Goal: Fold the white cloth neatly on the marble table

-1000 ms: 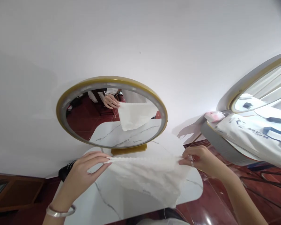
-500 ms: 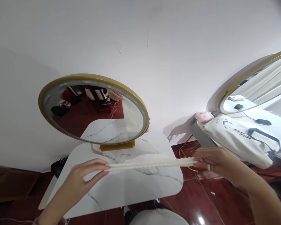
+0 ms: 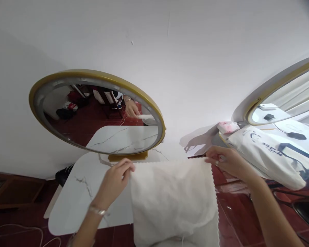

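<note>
A white cloth [image 3: 173, 199] with zigzag-cut edges hangs spread out in front of me, its lower end running toward the bottom of the view. My left hand [image 3: 118, 178] pinches its upper left corner, with a bracelet at the wrist. At the upper right corner, my right hand [image 3: 228, 162] is closed on the cloth's edge. Behind the cloth lies a white marble-patterned tabletop [image 3: 74, 195], partly covered by it. A round gold-framed mirror [image 3: 100, 113] stands at the table's back and reflects a hand and part of the cloth.
To the right, a second table carries a white printed cloth bag [image 3: 267, 151], a pink-and-white tissue pack [image 3: 228, 127] and a black adapter [image 3: 296, 136]. Another gold-framed mirror [image 3: 285, 92] rises behind them. A wooden cabinet [image 3: 18, 192] stands low at left; a pale cable [image 3: 18, 225] crosses the red floor.
The cloth, seen nearly edge-on and stretched level over the table before, now hangs down with its broad face showing. Both hands have moved up, the left one also rightward.
</note>
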Demonstrator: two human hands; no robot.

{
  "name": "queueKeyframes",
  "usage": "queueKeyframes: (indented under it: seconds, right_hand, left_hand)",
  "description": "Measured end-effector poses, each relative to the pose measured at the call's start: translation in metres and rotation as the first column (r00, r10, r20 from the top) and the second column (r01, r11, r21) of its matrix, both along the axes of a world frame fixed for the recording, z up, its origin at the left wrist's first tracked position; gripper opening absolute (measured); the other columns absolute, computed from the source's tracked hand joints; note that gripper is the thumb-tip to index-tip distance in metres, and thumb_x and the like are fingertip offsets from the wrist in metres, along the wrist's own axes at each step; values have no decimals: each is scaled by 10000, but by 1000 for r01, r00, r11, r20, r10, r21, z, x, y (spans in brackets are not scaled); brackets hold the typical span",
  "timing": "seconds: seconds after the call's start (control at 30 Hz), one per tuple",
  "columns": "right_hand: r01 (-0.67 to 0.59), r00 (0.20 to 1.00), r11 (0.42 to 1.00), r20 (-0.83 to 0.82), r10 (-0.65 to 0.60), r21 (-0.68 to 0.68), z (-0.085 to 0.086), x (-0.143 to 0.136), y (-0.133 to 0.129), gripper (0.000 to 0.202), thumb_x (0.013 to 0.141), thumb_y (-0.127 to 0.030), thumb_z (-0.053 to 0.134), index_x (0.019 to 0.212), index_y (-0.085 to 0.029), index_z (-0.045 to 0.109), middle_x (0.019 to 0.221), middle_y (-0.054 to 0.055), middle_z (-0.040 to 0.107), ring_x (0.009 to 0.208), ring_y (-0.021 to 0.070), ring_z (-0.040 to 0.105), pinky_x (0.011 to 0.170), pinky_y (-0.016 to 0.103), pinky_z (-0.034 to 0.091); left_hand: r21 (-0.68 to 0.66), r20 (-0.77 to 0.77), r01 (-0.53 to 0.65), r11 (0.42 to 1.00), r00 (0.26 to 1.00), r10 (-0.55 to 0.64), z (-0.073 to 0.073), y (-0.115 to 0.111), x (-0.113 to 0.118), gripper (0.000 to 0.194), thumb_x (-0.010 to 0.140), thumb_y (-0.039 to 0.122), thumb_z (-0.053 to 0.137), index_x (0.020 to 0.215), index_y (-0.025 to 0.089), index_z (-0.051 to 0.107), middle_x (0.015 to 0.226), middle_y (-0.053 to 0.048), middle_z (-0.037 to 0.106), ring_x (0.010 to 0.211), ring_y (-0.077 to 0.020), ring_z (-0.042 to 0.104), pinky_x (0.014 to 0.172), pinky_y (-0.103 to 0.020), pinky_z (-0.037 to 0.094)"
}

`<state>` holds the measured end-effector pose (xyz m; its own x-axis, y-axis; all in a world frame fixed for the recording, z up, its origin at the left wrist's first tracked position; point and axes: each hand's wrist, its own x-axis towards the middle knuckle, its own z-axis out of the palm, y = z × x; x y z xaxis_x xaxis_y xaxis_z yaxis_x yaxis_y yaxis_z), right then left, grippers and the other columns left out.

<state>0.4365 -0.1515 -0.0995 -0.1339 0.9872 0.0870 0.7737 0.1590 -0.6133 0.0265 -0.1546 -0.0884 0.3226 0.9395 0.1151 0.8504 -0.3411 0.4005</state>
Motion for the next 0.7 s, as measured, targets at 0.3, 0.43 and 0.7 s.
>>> queueKeyframes:
  seconds: [0.3, 0.43, 0.7]
  right_hand:
    - [131, 991, 991, 29, -130, -25, -165, -60, 60, 393, 819, -255, 480, 1180, -120, 559, 1198, 199, 616, 1098, 269, 611, 891, 417, 512]
    - [60, 994, 998, 94, -57, -23, -212, -108, 20, 475, 875, -344, 483, 1329, -204, 491, 1425, 142, 461, 1344, 266, 399, 1075, 466, 375]
    - [229, 939, 966, 288, -187, -119, -240, -148, 64, 556, 955, -501, 317, 1476, -306, 298, 1505, 149, 316, 1409, 341, 231, 1048, 709, 170]
  left_hand:
    - [-90, -234, -241, 966, 948, 215, -178, 28, 76, 514, 865, 130, 448, 1374, 58, 424, 1520, -254, 265, 1380, -363, 334, 997, -418, 453]
    - [73, -153, -133, 988, 978, 143, -244, 18, 79, 524, 936, 259, 380, 1444, 138, 332, 1564, -193, 200, 1435, -335, 211, 1093, -484, 354]
    - [119, -117, -229, 966, 963, 243, -258, 77, 93, 577, 930, 452, 410, 1417, 142, 418, 1503, -225, 318, 1395, -430, 256, 1076, -592, 292]
